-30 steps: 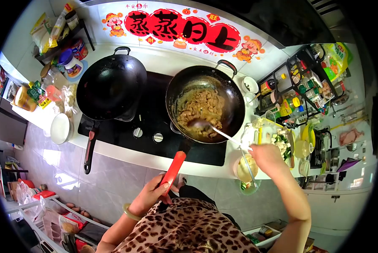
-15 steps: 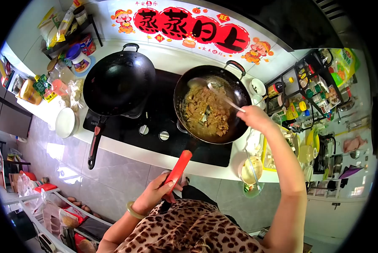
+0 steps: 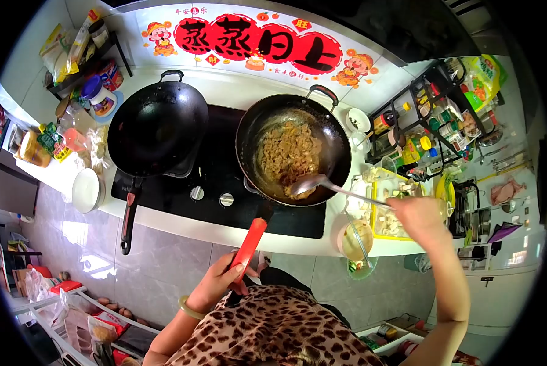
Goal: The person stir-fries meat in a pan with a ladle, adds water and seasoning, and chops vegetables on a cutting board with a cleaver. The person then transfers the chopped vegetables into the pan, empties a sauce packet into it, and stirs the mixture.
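My left hand (image 3: pixel 220 278) is closed round the red handle (image 3: pixel 249 246) of the right-hand wok (image 3: pixel 246 171). Brown cooked meat (image 3: pixel 286 149) in sauce lies across the wok's middle. My right hand (image 3: pixel 419 218) grips the end of a metal cooking spoon (image 3: pixel 353 194). The spoon's bowl is over the near right part of the wok, at the edge of the food; I cannot tell whether it touches the meat. On the left of the black gas stove (image 3: pixel 215 177) sits a second wok (image 3: pixel 157 128), dark inside, its handle pointing toward me.
Right of the stove are a yellow-rimmed tray (image 3: pixel 380 236) of cut food, a bowl (image 3: pixel 356 243) with a utensil across it, and a rack (image 3: pixel 402 143) of seasoning bottles. A white bowl (image 3: pixel 88 190) stands at the left counter edge.
My right hand has moved right and toward me, bringing the spoon from the wok's far part to its near right side. My left hand keeps its hold on the handle. The view has shifted slightly.
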### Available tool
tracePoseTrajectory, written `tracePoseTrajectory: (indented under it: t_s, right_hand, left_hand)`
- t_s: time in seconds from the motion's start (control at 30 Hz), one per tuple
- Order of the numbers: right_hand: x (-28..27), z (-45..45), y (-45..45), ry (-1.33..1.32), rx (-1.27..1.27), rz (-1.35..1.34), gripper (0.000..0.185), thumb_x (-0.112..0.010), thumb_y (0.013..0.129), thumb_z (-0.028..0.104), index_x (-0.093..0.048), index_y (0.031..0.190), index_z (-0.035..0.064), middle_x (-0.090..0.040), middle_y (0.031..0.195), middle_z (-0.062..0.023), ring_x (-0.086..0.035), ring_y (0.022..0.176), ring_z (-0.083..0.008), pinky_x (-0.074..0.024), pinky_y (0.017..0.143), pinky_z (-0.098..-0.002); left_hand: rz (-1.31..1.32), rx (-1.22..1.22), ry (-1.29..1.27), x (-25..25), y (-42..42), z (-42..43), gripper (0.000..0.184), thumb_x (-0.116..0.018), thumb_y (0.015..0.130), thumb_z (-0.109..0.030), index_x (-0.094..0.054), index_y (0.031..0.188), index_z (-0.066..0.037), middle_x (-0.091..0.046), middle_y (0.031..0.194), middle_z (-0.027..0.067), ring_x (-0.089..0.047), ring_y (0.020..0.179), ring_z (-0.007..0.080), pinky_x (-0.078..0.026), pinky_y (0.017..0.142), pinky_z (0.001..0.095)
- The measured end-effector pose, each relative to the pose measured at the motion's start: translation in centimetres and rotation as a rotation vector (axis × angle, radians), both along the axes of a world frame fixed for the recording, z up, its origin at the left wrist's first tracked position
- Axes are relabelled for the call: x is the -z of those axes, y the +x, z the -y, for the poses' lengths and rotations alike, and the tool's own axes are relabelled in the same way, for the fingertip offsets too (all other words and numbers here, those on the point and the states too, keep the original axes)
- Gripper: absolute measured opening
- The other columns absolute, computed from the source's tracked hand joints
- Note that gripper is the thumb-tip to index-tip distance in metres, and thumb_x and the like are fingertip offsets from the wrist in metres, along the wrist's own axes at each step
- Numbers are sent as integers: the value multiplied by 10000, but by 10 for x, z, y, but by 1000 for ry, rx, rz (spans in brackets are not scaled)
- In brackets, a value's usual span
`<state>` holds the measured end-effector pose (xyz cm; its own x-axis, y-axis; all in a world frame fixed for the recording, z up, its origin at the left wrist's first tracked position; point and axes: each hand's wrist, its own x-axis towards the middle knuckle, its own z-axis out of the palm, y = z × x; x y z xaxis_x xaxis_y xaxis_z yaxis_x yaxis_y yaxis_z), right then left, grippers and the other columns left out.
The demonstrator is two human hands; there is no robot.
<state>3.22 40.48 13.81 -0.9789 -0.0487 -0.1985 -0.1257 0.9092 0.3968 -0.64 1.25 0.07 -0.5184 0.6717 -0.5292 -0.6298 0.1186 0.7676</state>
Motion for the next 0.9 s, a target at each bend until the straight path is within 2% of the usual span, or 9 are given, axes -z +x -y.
tracePoseTrajectory:
  t_s: [0.07,0.13,0.2,0.4,0.47,0.67,0.8,0.87,0.9]
  right_hand:
    - [30,9,-9,-110,33,153,115,-514,774,88,-608,838,73,-610,664,-115,-636,648,-289,-492,556,-413]
    - [72,5,-29,-139,107,141,126,-493,788,84,-611,825,57,-627,696,-142,-639,685,-324,-499,592,-435]
    - [84,-4,-52,-120,144,89,129,-493,792,85,-613,825,54,-631,709,-152,-640,694,-329,-501,604,-436]
    - [57,3,-69,-112,174,34,127,-506,807,110,-617,846,62,-633,730,-161,-637,708,-341,-498,620,-440]
    - [56,23,-68,-211,173,2,177,-497,866,223,-599,808,89,-614,711,-160,-612,707,-361,-476,619,-466]
    - [103,11,-95,-163,163,36,155,-506,858,197,-602,834,77,-622,717,-162,-622,706,-356,-486,619,-460]
    - [75,-20,-88,-110,240,44,169,-497,867,210,-603,849,80,-636,771,-169,-620,736,-368,-488,634,-465]
    - [55,-19,-89,-108,379,5,189,-481,860,172,-637,836,69,-651,836,-166,-632,827,-341,-497,704,-446]
    - [59,-26,-94,-122,333,-44,200,-485,864,190,-639,847,63,-654,847,-160,-629,819,-345,-496,700,-449]
  left_hand:
    - [2,2,-1,-1,0,-1,374,-429,957,-250,-428,1231,5,-638,987,130,-616,616,149,-489,558,228]
    - [4,-1,-8,-1,0,0,374,-430,958,-248,-427,1231,7,-638,986,129,-617,618,149,-489,561,229]
    - [5,6,-1,0,0,1,382,-432,959,-250,-421,1239,9,-636,990,129,-616,627,151,-497,573,235]
    - [28,-13,2,3,2,2,390,-433,961,-262,-423,1242,8,-625,1000,125,-610,638,147,-508,587,241]
    - [25,-10,3,3,1,1,386,-433,961,-262,-426,1243,2,-624,1001,123,-610,637,146,-510,588,240]
    - [9,18,2,5,1,2,388,-431,963,-266,-426,1261,-17,-623,1003,120,-609,634,141,-510,587,236]
    - [-2,1,41,14,2,3,403,-431,964,-274,-419,1277,-22,-622,1003,120,-611,629,141,-504,577,231]
    - [4,2,46,14,1,3,404,-431,963,-276,-417,1277,-22,-620,1004,123,-611,627,144,-506,577,234]
    - [4,12,46,13,1,2,405,-432,963,-278,-416,1277,-23,-618,1006,126,-612,624,148,-508,578,238]
